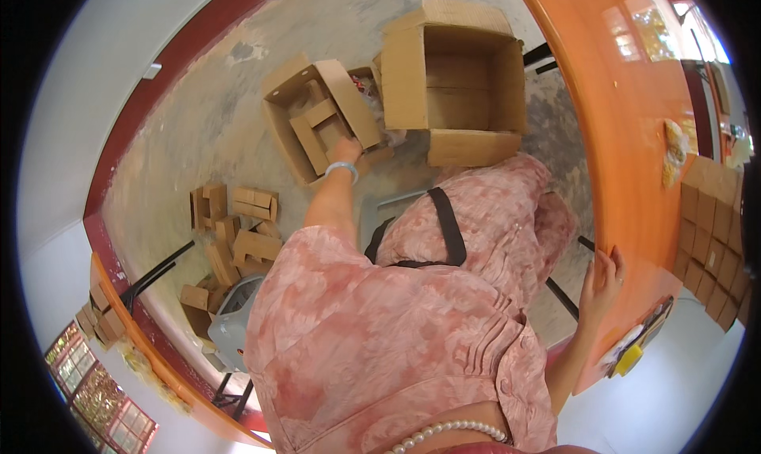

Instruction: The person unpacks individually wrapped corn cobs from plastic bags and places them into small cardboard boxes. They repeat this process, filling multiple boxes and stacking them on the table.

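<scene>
My left hand [345,151], with a pale bangle at the wrist, reaches down to the near side of an open cardboard box [357,106] on the floor. Small folded cardboard boxes [306,136] lie inside it. The fingertips are hidden, so whether they grip anything is unclear. My right hand [603,278] rests at the edge of an orange table [630,216], fingers somewhat spread and holding nothing visible. Directly ahead, a larger open cardboard box [404,79] stands with its inside showing and one flap folded down towards my knees.
Several small cardboard boxes [255,249] lie piled on the floor at left, beside a grey plastic stool [235,317]. Small brown boxes [710,228] are stacked at the table's far side, near bagged items [673,145]. Black table legs [562,296] stand close to my right.
</scene>
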`<state>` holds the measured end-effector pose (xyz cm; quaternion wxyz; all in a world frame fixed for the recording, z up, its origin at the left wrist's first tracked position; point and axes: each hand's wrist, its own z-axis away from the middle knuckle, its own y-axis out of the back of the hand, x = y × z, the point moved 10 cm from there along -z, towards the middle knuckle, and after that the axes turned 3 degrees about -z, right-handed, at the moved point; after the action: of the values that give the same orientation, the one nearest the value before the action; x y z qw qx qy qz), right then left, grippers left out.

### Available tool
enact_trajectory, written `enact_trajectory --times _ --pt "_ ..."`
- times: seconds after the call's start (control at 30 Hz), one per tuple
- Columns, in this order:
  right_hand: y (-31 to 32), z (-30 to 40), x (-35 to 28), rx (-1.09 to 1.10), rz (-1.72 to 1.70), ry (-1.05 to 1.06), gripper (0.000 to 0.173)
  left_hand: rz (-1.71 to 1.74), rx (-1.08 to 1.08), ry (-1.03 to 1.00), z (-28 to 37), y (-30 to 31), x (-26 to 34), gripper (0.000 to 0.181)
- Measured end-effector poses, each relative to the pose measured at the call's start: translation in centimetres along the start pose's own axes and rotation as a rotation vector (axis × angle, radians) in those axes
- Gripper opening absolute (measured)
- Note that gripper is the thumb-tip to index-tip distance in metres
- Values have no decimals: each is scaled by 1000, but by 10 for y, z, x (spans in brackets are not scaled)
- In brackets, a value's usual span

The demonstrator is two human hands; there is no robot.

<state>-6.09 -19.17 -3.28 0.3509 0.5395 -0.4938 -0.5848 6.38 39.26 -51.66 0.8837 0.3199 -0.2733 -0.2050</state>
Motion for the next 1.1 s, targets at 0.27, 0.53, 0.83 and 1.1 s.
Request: enact_trajectory --times 0.27,0.53,0.83,1.1 --pt "-3 -6 10 16 5 -18 23 366 30 -61 -15 -20 8 55" --pt "-7 -2 8 67 -11 9 24 472 173 75 38 26 -1 35" --pt "-9 -1 14 89 -60 27 25 472 227 131 22 33 -32 31" --pt "-7 1 19 87 -218 -5 22 795 616 -136 83 148 30 28"
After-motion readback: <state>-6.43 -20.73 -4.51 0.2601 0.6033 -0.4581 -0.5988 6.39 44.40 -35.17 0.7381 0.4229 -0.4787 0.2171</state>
